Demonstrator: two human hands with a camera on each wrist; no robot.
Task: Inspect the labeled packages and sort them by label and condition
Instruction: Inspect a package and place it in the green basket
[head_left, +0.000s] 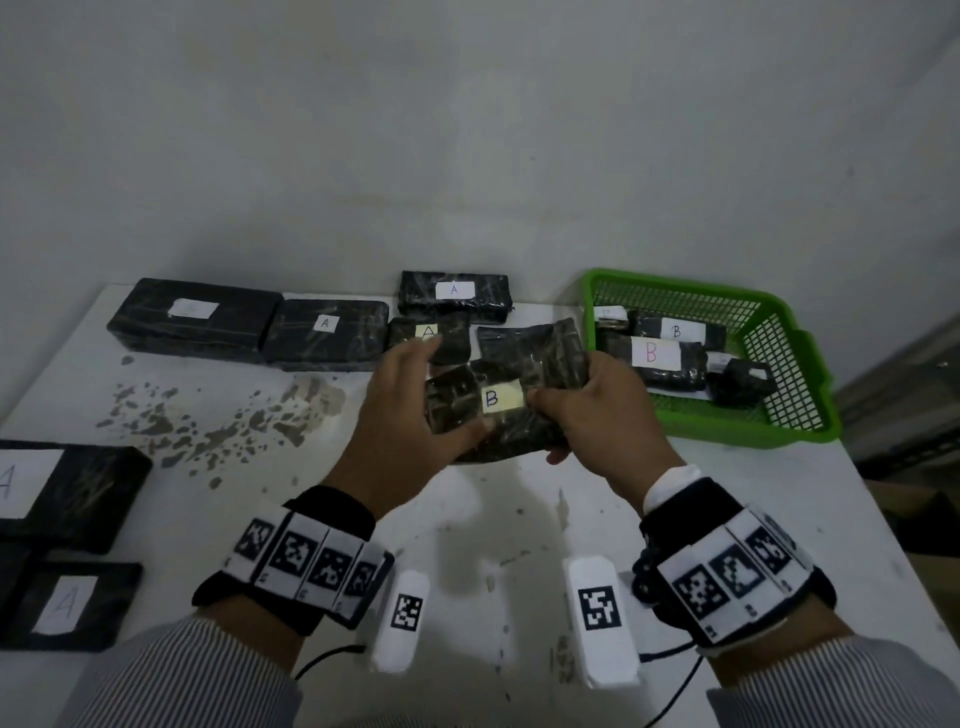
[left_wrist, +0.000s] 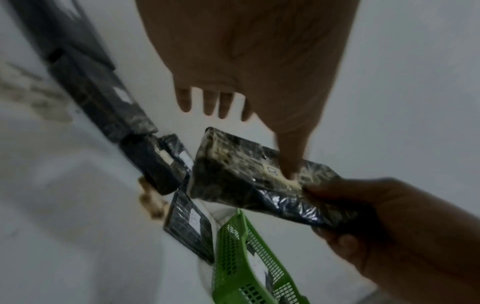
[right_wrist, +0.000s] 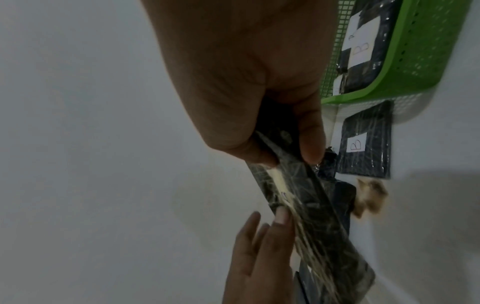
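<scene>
Stained white table (head_left: 519, 519), grey wall (head_left: 467, 130)

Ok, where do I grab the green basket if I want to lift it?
Probably take the basket by the rim at its two short ends, one hand coming in from each side. The right end's rim sticks out a bit like a handle, so fingers could hook under it. It holds several B packs, so two hands should keep it level.

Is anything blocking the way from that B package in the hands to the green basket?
Nothing visible does. The held package is up off the table, the basket sits open to its right, and a second package lies flat beside the basket, below the path.
</scene>
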